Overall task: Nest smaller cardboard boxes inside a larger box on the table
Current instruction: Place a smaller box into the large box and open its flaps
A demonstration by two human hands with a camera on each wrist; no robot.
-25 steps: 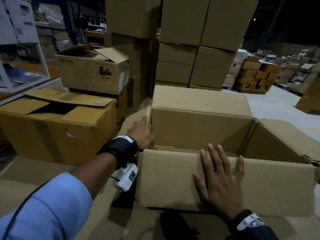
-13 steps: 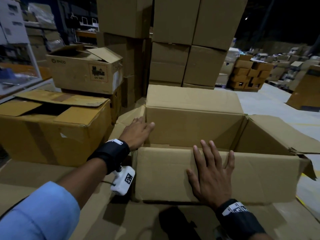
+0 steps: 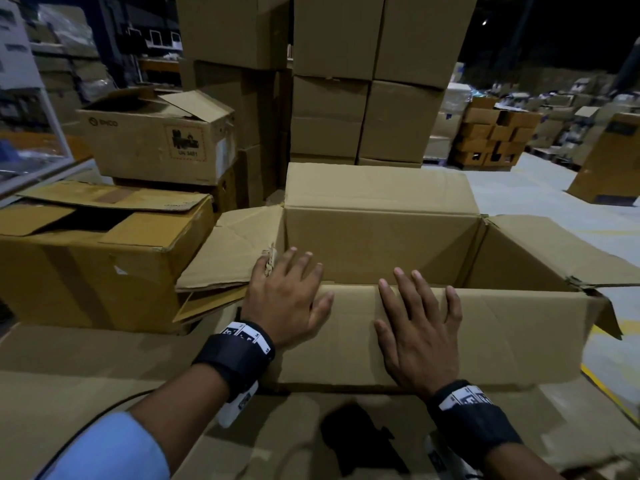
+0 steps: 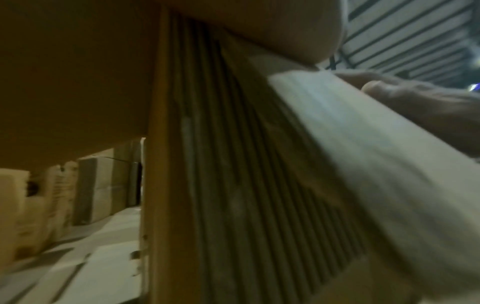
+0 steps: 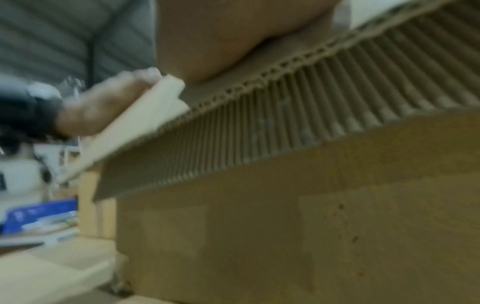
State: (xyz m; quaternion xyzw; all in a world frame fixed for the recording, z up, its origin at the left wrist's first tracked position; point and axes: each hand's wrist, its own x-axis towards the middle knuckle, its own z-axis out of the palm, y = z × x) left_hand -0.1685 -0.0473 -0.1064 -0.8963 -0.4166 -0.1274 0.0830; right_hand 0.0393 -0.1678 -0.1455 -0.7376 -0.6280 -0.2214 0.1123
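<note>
A large open cardboard box [image 3: 381,244] stands on the cardboard-covered table in front of me, all its flaps folded outward. Its near flap [image 3: 502,327] hangs toward me. My left hand [image 3: 287,292] lies flat at the box's near left corner, fingers straight over the rim. My right hand [image 3: 420,327] presses flat on the near flap, fingers spread. Both wrist views are blurred: the left wrist view has the flap's corrugated edge [image 4: 233,164] close up, and the right wrist view has the box wall [image 5: 285,236] under the flap [image 5: 285,123]. The inside of the box is mostly hidden.
To the left sits a taped box [image 3: 97,258] with loose flaps, and a printed box [image 3: 156,140] stands on another behind it. Tall stacks of boxes [image 3: 346,81] rise behind. Grey floor [image 3: 554,199] and pallets of boxes [image 3: 491,140] lie to the right.
My left hand has moved from the left flap and far left wall to the near left corner. The left flap now lies folded outward. My right hand stays on the near flap.
</note>
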